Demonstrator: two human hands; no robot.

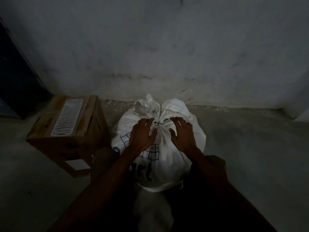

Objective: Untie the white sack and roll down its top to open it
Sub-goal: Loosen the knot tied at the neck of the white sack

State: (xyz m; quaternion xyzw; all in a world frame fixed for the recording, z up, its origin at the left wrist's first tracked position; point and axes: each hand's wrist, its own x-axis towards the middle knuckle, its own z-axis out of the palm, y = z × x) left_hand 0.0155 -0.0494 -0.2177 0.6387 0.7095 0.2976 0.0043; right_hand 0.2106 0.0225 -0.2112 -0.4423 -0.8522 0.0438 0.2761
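A full white sack (167, 158) with blue print stands on the concrete floor between my knees, close to the wall. A thin dark string (157, 123) is knotted round its gathered neck, and the loose top flares out above the knot. My left hand (142, 134) lies on the sack just left of the knot, fingers spread and reaching toward the string. My right hand (182, 133) hovers just right of the knot, fingers spread and slightly bent. Neither hand grips anything.
A brown cardboard box (66, 144) stands on the floor left of the sack, with a white ribbed plastic tray (67, 117) lying on top. A grey stained wall (167, 56) rises behind. A dark panel (15, 77) stands at the far left.
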